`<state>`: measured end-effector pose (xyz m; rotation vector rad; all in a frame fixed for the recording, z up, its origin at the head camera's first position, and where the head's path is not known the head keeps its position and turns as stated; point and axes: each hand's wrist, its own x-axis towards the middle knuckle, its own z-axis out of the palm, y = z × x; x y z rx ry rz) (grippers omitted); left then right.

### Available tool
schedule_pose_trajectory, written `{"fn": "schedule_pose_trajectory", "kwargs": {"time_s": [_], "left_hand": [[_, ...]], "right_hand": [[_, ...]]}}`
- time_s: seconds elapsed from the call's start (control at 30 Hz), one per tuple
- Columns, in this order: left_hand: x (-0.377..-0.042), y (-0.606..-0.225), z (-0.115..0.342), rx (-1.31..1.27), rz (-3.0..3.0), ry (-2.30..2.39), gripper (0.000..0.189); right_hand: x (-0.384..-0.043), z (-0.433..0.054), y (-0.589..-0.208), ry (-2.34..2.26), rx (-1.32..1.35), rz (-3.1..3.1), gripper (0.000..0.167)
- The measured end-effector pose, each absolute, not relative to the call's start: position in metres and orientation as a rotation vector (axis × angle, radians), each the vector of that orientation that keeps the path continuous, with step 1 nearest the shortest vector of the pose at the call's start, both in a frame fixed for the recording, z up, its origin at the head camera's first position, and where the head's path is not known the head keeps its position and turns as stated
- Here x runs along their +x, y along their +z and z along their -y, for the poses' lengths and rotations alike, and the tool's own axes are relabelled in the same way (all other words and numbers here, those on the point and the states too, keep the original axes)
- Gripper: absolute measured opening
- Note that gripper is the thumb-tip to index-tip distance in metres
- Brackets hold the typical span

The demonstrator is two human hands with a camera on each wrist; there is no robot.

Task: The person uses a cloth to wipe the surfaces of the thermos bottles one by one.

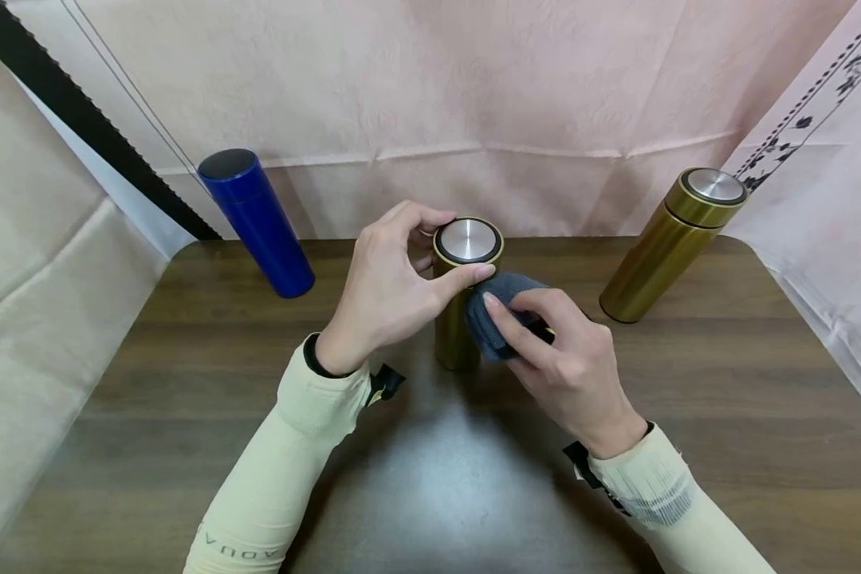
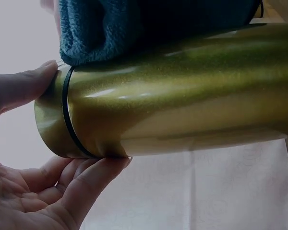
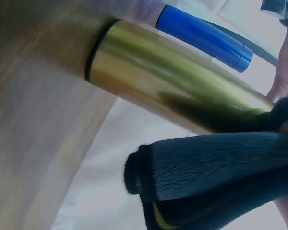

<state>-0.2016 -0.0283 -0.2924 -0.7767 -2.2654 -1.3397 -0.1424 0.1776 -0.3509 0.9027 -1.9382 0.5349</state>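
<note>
Left hand [image 1: 387, 288] grips the upright gold thermos [image 1: 455, 343] mid-frame, by its top. Right hand [image 1: 572, 355] holds folded cloth [image 1: 479, 325] against it.

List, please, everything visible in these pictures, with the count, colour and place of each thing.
Gold cylindrical flask, metallic finish, silver disc top: 1, gold, centre, upright
Matching gold flask: 1, gold, right
Blue cylindrical flask, dark top: 1, blue, left
Folded fabric cloth: 1, dark blue-grey, beside the centre flask
Wood-grain table: 1, brown, beneath the flasks
Creased fabric sheeting: count unclear, pale pink, behind and beside the table
Jagged-edged strip: 1, black, upper left
Floral print: 1 band, black, upper right
Wrist straps: 2, black, one per wrist
Fabric sleeves: 2, pale cream, both arms
Left hand: 1, bare, gripping the centre flask's top
Right hand: 1, bare, pinching the cloth
</note>
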Motion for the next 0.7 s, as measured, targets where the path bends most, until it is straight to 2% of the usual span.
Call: {"fn": "schedule_pose_trajectory", "kwargs": {"time_s": [0.13, 0.3, 0.47, 0.7], "left_hand": [[-0.201, -0.29, 0.028, -0.777, 2.28, -1.34, 0.049], [-0.201, -0.289, 0.029, -0.778, 2.294, -1.352, 0.048], [-0.2, -0.289, 0.029, -0.766, 2.303, -1.37, 0.047], [-0.201, -0.29, 0.028, -0.752, 2.322, -1.375, 0.048]], "right_hand": [[-0.138, -0.179, -0.348, 0.501, 0.953, 2.027, 0.059], [-0.132, -0.181, -0.345, 0.436, 0.998, 2.176, 0.071], [-0.129, -0.177, -0.349, 0.38, 1.047, 2.314, 0.071], [-0.128, -0.169, -0.367, 0.263, 1.037, 2.492, 0.06]]}}
